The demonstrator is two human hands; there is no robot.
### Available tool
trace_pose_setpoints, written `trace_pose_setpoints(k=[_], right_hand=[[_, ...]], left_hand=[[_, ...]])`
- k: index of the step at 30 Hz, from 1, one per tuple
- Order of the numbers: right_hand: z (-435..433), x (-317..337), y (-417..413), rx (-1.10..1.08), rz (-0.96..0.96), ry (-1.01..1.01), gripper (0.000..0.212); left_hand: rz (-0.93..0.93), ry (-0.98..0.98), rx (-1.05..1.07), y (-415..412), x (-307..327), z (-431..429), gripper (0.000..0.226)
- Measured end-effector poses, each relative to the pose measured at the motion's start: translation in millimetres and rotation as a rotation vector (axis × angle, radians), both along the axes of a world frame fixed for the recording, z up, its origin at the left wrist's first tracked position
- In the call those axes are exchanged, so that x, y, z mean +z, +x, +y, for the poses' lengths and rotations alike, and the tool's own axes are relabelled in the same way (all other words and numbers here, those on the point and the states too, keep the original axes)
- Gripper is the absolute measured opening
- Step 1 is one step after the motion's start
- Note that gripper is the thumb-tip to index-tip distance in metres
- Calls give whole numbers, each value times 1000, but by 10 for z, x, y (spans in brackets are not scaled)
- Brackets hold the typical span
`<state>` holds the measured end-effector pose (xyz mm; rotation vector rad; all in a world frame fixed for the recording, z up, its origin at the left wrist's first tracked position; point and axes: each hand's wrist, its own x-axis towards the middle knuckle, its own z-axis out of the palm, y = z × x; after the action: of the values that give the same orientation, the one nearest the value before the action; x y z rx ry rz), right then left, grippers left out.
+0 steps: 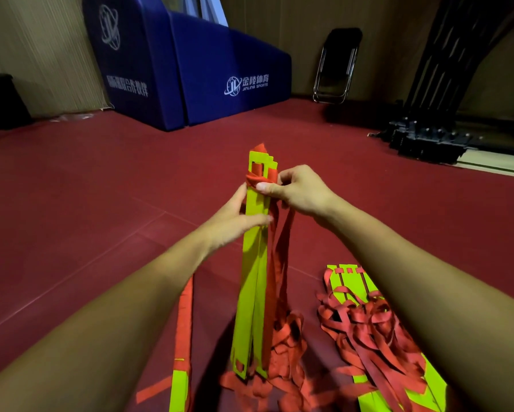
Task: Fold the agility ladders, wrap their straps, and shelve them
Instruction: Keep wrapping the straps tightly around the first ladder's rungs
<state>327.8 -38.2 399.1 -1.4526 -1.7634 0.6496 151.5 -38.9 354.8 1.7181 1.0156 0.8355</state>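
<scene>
Yellow rung bundle (249, 278) standing upright, left hand (234, 218) gripping it, right hand (300, 190) pinching red strap (254, 178) at top

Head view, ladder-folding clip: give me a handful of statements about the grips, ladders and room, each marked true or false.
1. The left grip holds the upright bundle of yellow rungs. True.
2. The right grip lies idle on the floor. False: it pinches the red strap near the top of the bundle.
3. A second agility ladder lies on the red floor, its straps loose and tangled. True.
4. The folding chair stands opened out in the middle of the room. False: it is folded and leans against the wall.
5. The blue padded block carries white lettering. True.
</scene>
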Motion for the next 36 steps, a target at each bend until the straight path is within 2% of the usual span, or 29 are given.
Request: trace_pose_setpoints(k=[3, 9, 12, 13, 16, 18, 20, 24, 27, 29, 31, 36], right_hand=[[-20, -19, -83, -122, -103, 39, 57], [-37, -36, -178, -188, -185, 40, 56], [-40, 36, -162, -47, -166, -7, 33], [-59, 75, -143, 13, -153, -31, 25], [-123, 157, -63, 159, -52, -84, 14], [-139, 172, -7, 204, -3, -107, 12], [-106, 168, 13, 157, -15, -81, 14], [10, 94, 47, -59, -173, 42, 23], [5, 77, 61, 16, -139, 34, 26], [-30, 92, 39, 18, -165, 59, 37], [-63, 98, -3, -25, -216, 118, 41], [-122, 63, -119, -61, -286, 170, 45]], left_hand=[[206, 147, 176, 23, -78, -7, 76], [348, 191, 277, 145, -84, -63, 42], [349, 220, 308, 162, -74, -62, 9], [333, 212, 300, 151, -77, -49, 5], [250, 161, 241, 102, -76, -16, 5], [110, 91, 183, 84, -75, 4, 29], [-2, 37, 161, 102, -40, 10, 36], [-88, 48, 150, 132, 28, 2, 42], [-116, 19, 148, 120, 74, -23, 40], [-111, 4, 179, 116, 100, -21, 36], [-65, 10, 207, 114, 101, -21, 41], [261, 179, 314, 99, 20, -78, 62]])
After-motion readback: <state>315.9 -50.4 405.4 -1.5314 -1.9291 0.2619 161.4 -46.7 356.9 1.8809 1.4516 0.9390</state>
